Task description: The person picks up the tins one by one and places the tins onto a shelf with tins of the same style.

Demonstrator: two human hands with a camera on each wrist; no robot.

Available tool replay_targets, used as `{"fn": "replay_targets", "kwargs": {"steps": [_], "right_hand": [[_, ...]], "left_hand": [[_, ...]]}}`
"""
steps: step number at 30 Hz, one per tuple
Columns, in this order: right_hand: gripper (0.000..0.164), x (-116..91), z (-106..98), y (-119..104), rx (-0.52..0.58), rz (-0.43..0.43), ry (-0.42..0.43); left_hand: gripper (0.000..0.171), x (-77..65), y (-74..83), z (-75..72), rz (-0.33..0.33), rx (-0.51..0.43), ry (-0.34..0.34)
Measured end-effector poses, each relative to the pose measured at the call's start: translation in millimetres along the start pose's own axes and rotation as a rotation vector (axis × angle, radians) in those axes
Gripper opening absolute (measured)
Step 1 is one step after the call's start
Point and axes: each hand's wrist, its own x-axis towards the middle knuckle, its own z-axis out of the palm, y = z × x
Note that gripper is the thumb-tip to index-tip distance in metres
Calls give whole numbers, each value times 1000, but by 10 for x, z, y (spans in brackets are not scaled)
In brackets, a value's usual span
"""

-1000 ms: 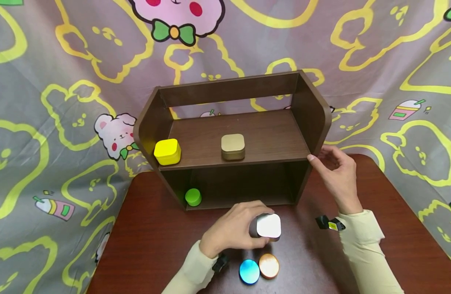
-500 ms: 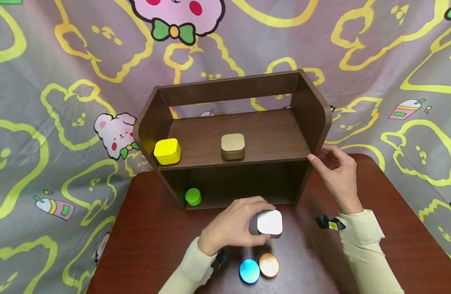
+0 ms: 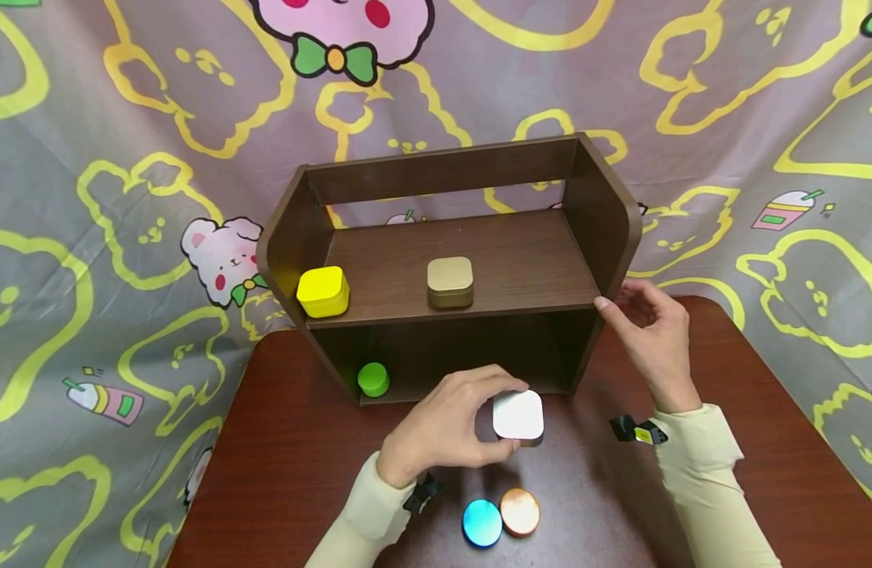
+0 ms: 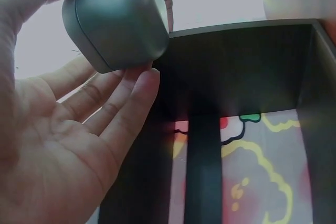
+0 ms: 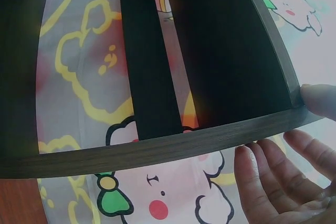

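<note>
My left hand (image 3: 446,426) pinches a small square tin with rounded corners and a bright white-looking lid (image 3: 518,415) between thumb and fingers, in front of the shelf's lower level. In the left wrist view the same tin (image 4: 118,24) looks grey-silver, its lid seam visible. My right hand (image 3: 652,339) grips the right side of a dark brown two-level shelf (image 3: 528,256), thumb on the front edge, fingers around the outer side. The right wrist view has the side panel's edge (image 5: 173,150) between thumb and fingers (image 5: 252,182).
A yellow square tin (image 3: 323,292) stands at the upper level's left end, a gold one (image 3: 450,282) near its middle. In the lower level's left corner is a green round tin (image 3: 373,380). Blue (image 3: 482,524) and orange (image 3: 520,513) round tins lie on the table (image 3: 279,457).
My left hand has carried the square tin a short way forward, closer to the shelf's lower opening. The right hand stays on the shelf's side, and the other tins have not moved.
</note>
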Motion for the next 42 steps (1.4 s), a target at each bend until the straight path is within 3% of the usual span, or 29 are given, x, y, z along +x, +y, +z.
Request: {"fn": "replay_targets", "kwargs": {"steps": [16, 28, 42], "right_hand": [[25, 10, -3, 1, 10, -1, -6], [27, 16, -9, 15, -12, 9, -16], [26, 15, -14, 30, -8, 10, -16]], "left_hand": [[57, 72, 72, -263, 75, 39, 95], [57, 118, 93, -379, 66, 47, 84], [56, 213, 130, -509, 75, 57, 118]]}}
